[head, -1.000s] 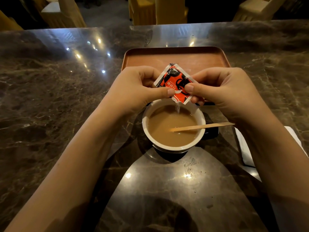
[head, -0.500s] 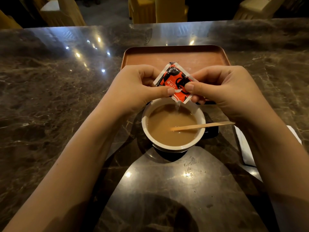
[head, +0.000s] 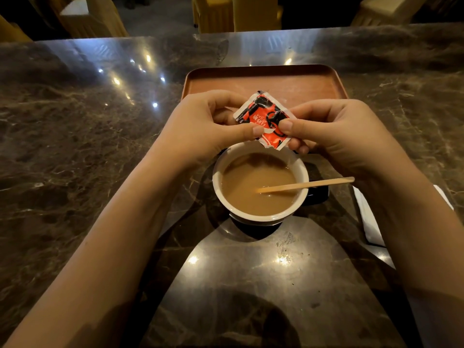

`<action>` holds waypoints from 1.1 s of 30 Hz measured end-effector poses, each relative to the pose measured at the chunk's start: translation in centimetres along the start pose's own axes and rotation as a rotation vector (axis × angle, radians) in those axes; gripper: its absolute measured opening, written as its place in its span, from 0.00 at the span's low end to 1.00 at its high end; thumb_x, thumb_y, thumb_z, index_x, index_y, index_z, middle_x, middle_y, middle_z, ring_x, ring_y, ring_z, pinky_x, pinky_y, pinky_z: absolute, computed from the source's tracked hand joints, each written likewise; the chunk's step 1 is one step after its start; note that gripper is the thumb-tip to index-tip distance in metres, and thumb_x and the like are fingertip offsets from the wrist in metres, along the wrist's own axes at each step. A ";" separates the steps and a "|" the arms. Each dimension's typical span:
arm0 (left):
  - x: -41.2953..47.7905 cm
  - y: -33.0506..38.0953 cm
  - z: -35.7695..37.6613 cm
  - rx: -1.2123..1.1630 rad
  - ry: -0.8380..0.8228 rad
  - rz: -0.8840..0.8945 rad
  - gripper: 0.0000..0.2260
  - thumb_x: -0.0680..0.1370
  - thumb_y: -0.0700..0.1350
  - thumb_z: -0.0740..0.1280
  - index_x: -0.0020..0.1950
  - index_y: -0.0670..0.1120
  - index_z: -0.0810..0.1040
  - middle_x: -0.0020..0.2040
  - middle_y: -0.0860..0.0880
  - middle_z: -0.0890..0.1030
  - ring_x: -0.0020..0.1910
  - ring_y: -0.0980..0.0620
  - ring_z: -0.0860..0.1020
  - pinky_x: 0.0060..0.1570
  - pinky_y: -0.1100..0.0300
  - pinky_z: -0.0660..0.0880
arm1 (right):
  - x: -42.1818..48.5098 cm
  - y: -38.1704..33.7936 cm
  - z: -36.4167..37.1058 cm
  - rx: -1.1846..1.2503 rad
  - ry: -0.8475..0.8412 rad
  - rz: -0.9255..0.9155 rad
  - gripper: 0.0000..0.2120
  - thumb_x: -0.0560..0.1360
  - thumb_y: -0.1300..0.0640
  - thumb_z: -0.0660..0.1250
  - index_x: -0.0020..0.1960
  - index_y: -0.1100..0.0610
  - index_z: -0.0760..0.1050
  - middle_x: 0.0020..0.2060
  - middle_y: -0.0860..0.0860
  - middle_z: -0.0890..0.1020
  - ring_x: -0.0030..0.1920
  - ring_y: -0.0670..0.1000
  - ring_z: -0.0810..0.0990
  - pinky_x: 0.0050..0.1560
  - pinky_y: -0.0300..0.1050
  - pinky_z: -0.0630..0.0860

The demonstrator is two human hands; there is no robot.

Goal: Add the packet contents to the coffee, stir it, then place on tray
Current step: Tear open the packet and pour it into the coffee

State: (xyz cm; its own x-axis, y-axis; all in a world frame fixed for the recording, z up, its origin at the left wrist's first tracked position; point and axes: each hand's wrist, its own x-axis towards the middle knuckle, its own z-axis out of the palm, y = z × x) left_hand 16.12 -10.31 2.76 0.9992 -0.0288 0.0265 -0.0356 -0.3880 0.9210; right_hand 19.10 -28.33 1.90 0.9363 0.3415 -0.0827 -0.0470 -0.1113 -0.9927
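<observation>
A red and black sugar packet (head: 263,116) with a torn lower edge hangs tilted just above the far rim of the coffee cup (head: 296,169). My left hand (head: 208,129) and my right hand (head: 331,131) both pinch it between thumb and fingers. The cup is white inside, dark outside, and holds milky coffee (head: 248,187). A wooden stir stick (head: 308,184) leans in the coffee, its end pointing right over the rim. Behind my hands lies the brown tray (head: 263,79).
The cup stands on a glossy dark marble table (head: 75,146). A white napkin or paper (head: 369,217) lies at the right, partly under my right forearm. Yellow-covered chairs (head: 226,13) stand beyond the table's far edge.
The thin stream of sugar seen falling from the packet earlier is hardly visible now. Both hands and the packet have kept nearly the same place above the cup.
</observation>
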 end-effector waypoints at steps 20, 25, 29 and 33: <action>-1.7 3.8 -1.2 0.064 -0.128 0.031 0.04 0.72 0.47 0.67 0.43 0.50 0.81 0.35 0.56 0.82 0.34 0.61 0.76 0.33 0.70 0.72 | -0.9 -2.6 -2.0 0.093 -0.377 0.212 0.16 0.67 0.58 0.71 0.54 0.57 0.79 0.40 0.52 0.84 0.39 0.47 0.81 0.40 0.37 0.78; -2.5 6.9 -2.2 0.022 -0.244 0.024 0.07 0.69 0.49 0.68 0.44 0.49 0.81 0.34 0.55 0.82 0.35 0.56 0.74 0.33 0.69 0.73 | -2.5 -5.1 -1.9 -0.005 -0.338 0.090 0.16 0.67 0.54 0.68 0.53 0.56 0.79 0.40 0.50 0.84 0.39 0.46 0.82 0.41 0.37 0.78; -3.6 8.3 -2.2 -0.036 -0.278 0.026 0.12 0.66 0.51 0.67 0.47 0.49 0.81 0.35 0.54 0.82 0.36 0.56 0.74 0.35 0.68 0.73 | -4.1 -5.6 -1.6 0.117 -0.325 0.057 0.16 0.64 0.58 0.68 0.51 0.59 0.78 0.34 0.49 0.83 0.33 0.45 0.81 0.33 0.34 0.76; -5.6 7.9 -1.3 -0.259 -0.156 -0.001 0.15 0.74 0.50 0.63 0.59 0.49 0.74 0.40 0.52 0.79 0.37 0.56 0.74 0.39 0.64 0.73 | -5.7 -4.0 -1.1 0.351 -0.275 0.018 0.13 0.65 0.61 0.68 0.49 0.60 0.75 0.35 0.52 0.82 0.30 0.45 0.79 0.29 0.34 0.75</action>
State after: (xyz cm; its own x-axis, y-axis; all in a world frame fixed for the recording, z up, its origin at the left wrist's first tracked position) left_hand 10.28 -12.02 10.37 0.9840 -0.1776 -0.0159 -0.0093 -0.1405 0.9900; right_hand 14.36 -30.86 6.44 0.8089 0.5834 -0.0731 -0.2219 0.1877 -0.9568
